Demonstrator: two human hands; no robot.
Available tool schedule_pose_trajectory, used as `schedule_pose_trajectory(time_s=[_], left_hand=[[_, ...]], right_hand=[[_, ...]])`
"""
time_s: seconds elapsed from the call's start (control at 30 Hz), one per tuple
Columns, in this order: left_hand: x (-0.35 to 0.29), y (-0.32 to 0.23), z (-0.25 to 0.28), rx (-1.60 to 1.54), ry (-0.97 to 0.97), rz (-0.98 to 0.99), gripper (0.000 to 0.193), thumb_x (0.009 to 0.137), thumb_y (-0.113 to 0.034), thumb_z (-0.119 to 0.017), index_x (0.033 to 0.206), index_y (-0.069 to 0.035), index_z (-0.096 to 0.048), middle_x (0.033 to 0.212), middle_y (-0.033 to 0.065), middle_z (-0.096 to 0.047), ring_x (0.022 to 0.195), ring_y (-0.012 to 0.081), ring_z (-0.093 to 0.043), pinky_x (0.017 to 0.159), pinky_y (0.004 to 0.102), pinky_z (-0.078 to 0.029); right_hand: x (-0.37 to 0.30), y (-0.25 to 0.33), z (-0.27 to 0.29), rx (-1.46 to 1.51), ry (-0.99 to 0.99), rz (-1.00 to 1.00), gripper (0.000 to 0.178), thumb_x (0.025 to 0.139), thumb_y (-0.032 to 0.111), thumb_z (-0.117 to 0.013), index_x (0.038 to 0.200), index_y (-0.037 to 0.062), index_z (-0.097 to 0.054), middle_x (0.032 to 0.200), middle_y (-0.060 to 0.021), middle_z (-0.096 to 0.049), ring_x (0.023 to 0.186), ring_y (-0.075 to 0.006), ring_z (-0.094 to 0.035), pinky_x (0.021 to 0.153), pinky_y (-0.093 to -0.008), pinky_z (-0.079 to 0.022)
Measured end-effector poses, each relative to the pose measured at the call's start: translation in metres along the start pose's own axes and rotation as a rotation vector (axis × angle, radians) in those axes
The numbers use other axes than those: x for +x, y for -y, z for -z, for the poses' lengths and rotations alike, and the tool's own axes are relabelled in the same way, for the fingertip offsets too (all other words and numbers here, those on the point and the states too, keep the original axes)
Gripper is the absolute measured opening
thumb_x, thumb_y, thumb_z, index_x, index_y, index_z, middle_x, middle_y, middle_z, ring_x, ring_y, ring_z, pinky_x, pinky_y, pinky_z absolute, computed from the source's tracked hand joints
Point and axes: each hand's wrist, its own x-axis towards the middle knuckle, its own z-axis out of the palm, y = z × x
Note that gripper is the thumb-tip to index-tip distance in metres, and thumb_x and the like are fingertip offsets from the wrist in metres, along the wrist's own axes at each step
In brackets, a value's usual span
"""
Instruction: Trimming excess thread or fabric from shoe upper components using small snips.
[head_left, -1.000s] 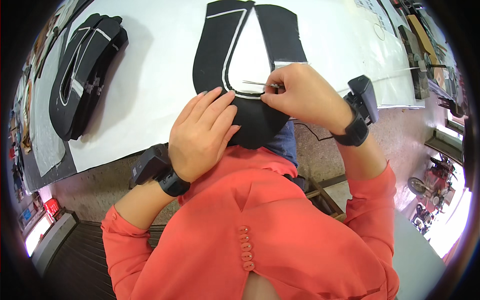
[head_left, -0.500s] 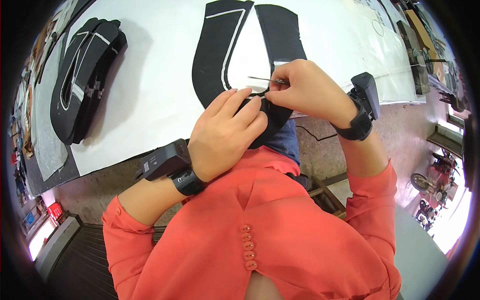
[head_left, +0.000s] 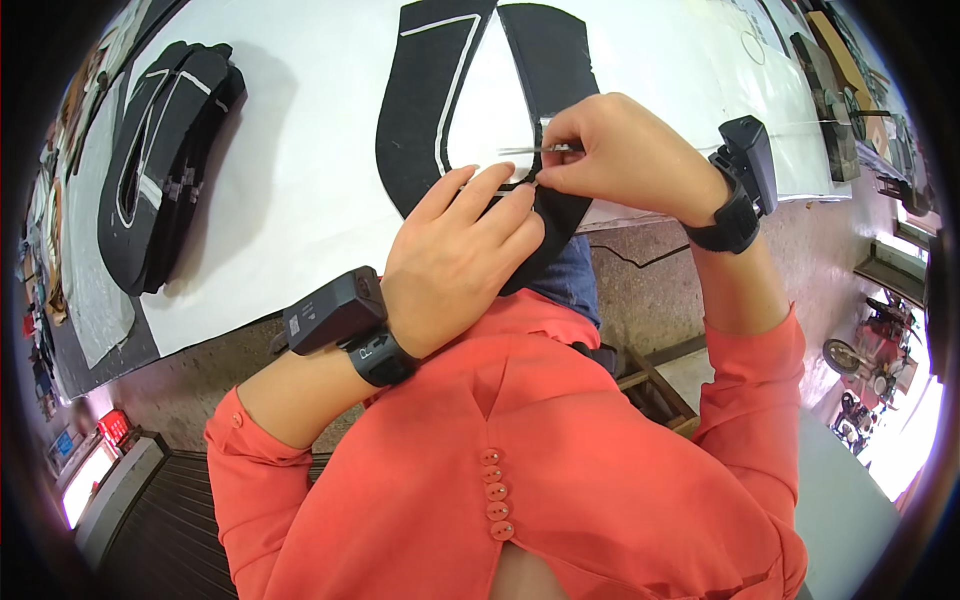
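Observation:
A black U-shaped piece [head_left: 405,120], resembling a shoe upper, lies on the white-covered table with a white strip along its inner edge. My left hand [head_left: 455,245] rests on its near curve, fingers spread and pressing it down. At the right side of that curve is my right hand [head_left: 610,160], its fingers closed round a thin pointed metal tool [head_left: 520,150]. The tool points left across the opening of the piece; its grip end is hidden in my fingers. My right thumb and fingertips are close to the inner edge; whether they also pinch the strip is unclear.
A stack of similar black pieces [head_left: 165,170] stands on the left of the white table sheet [head_left: 290,200]. Tools and boards [head_left: 830,110] lie at the far right edge. A dark cable [head_left: 630,258] hangs below the table edge.
My right hand has moved slightly up and to the right with the metal tool. The black piece has shifted a little left, and my left hand stays on it.

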Motion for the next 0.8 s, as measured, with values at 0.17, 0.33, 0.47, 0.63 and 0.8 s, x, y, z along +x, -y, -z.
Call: schedule_pose_trajectory(time_s=[0.17,0.33,0.47,0.63,0.8], left_hand=[[0.002,-0.002,-0.001,-0.012,0.004,0.006,0.017,0.08,-0.007,-0.064,0.097,-0.005,-0.064,0.119,0.0074,-0.067,0.123,0.0305,-0.059,0.101,0.0454,-0.05],[0.002,-0.01,0.006,0.042,0.032,0.058,0.018,0.081,-0.007,-0.064,0.099,-0.006,-0.065,0.12,0.006,-0.067,0.126,0.0292,-0.057,0.101,0.0451,-0.049],[-0.007,-0.006,0.008,0.056,0.037,0.073,0.017,0.082,-0.008,-0.064,0.099,-0.006,-0.065,0.12,0.0057,-0.068,0.124,0.0288,-0.059,0.102,0.0452,-0.049],[-0.008,0.0,0.008,0.021,0.008,0.027,0.018,0.082,-0.008,-0.065,0.099,-0.005,-0.065,0.119,0.0059,-0.068,0.122,0.0289,-0.061,0.102,0.0452,-0.049],[-0.005,0.0,0.005,0.014,-0.009,0.009,0.019,0.082,-0.008,-0.065,0.1,-0.005,-0.065,0.119,0.0063,-0.068,0.121,0.0292,-0.06,0.101,0.0449,-0.05]], right_hand=[[0.008,-0.006,0.007,-0.013,0.091,-0.031,0.023,0.076,0.02,-0.072,0.08,-0.0031,-0.071,0.065,-0.0135,-0.062,0.061,-0.0226,-0.06,0.06,-0.033,-0.049],[0.0,0.004,-0.006,0.107,0.0,-0.12,0.023,0.075,0.021,-0.07,0.078,-0.0017,-0.071,0.065,-0.0187,-0.064,0.059,-0.0305,-0.065,0.059,-0.0356,-0.051],[-0.016,0.023,-0.026,0.132,-0.1,-0.244,0.021,0.078,0.019,-0.069,0.079,-0.0027,-0.071,0.067,-0.0194,-0.065,0.062,-0.0329,-0.067,0.061,-0.0384,-0.053],[-0.011,0.013,-0.013,0.014,-0.145,-0.091,0.021,0.078,0.018,-0.068,0.08,-0.0019,-0.072,0.068,-0.0197,-0.066,0.061,-0.0334,-0.066,0.062,-0.0374,-0.053],[-0.002,0.016,-0.002,-0.017,0.046,-0.182,0.022,0.077,0.02,-0.069,0.081,-0.0011,-0.073,0.068,-0.0175,-0.068,0.063,-0.0322,-0.068,0.063,-0.0367,-0.054]])
